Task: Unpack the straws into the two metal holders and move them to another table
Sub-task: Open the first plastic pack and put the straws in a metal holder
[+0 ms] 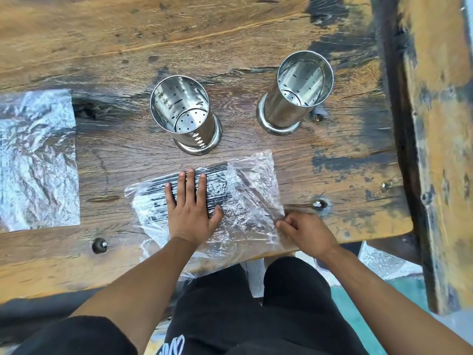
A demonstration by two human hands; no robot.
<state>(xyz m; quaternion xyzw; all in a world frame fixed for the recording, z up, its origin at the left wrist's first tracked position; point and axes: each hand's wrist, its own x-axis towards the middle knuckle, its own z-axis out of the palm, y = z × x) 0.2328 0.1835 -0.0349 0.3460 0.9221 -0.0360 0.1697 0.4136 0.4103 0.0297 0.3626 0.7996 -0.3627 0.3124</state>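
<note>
A clear plastic bag (245, 208) of black straws (217, 175) lies near the front edge of the worn wooden table (128, 47). My left hand (190, 206) rests flat on the bag with fingers spread, pressing the straws down. My right hand (304, 231) pinches the bag's right corner between its fingertips. Behind the bag two perforated metal holders stand upright with nothing inside: one in the middle (185, 114), the other to the right (297, 90).
A second crinkled plastic bag (35, 160) lies flat at the table's left edge. A wooden beam or bench (440, 124) runs along the right side. Bolt heads (99, 245) stick up from the tabletop. My legs in black trousers are below the front edge.
</note>
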